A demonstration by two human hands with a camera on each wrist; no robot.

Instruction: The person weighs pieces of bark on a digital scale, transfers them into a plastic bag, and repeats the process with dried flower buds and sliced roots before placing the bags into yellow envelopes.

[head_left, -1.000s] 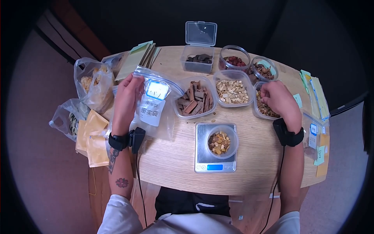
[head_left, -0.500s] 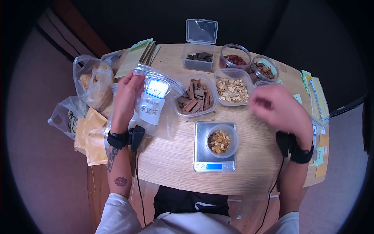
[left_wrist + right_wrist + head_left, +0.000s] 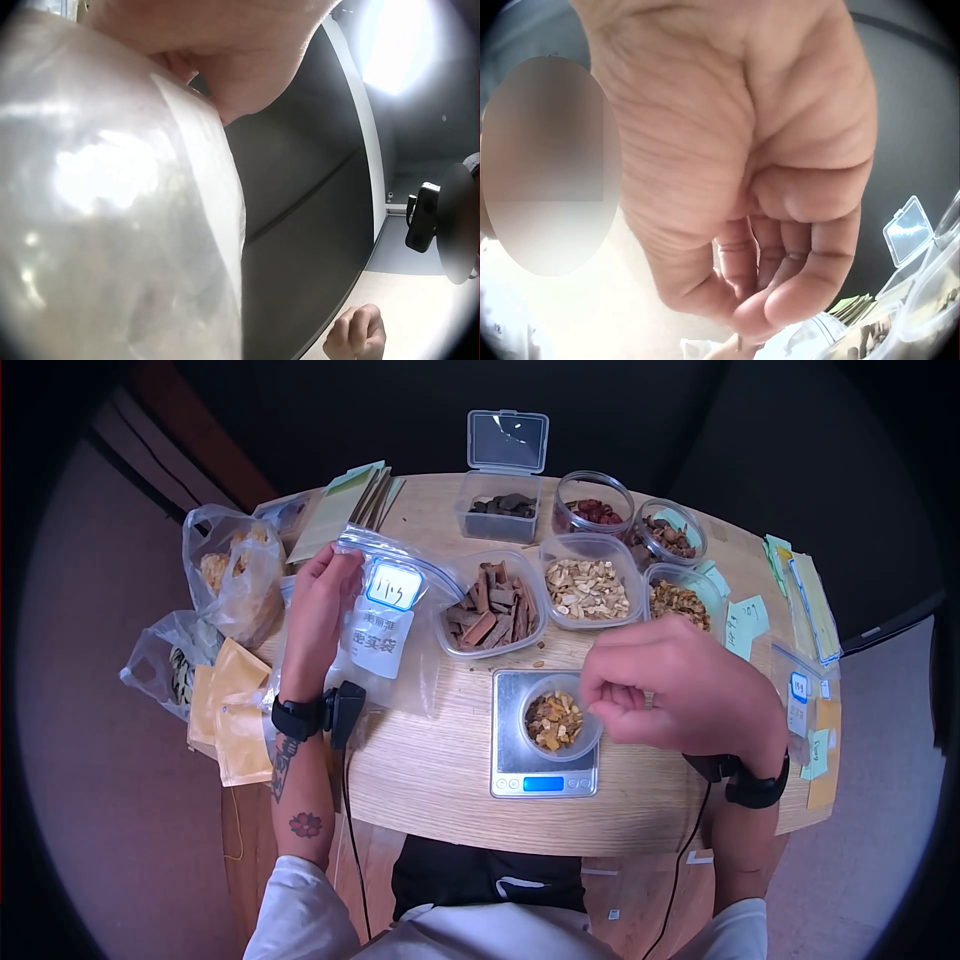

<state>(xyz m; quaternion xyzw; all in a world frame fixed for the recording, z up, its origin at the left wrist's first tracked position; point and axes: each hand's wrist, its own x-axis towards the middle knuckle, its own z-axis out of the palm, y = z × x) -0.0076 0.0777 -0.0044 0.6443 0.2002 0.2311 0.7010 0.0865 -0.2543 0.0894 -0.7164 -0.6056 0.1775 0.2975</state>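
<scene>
My left hand pinches the top edge of a clear zip bag with a blue-framed handwritten label; in the left wrist view the bag hangs below that hand. My right hand is above the right rim of a small clear cup, palm down with fingers curled together. In the right wrist view its fingertips meet, a tiny dark sliver showing just under them. Mixed yellow and brown dried herb pieces lie in the cup, which stands on a silver digital scale with a lit blue display.
Behind the scale stand open tubs of bark strips, pale slices and brown bits. Farther back are a lidded box and two round jars. Plastic bags and paper envelopes lie left; labelled packets lie right.
My right hand has left the tub of brown bits and come left and nearer, to the cup on the scale. My left hand keeps its hold on the zip bag.
</scene>
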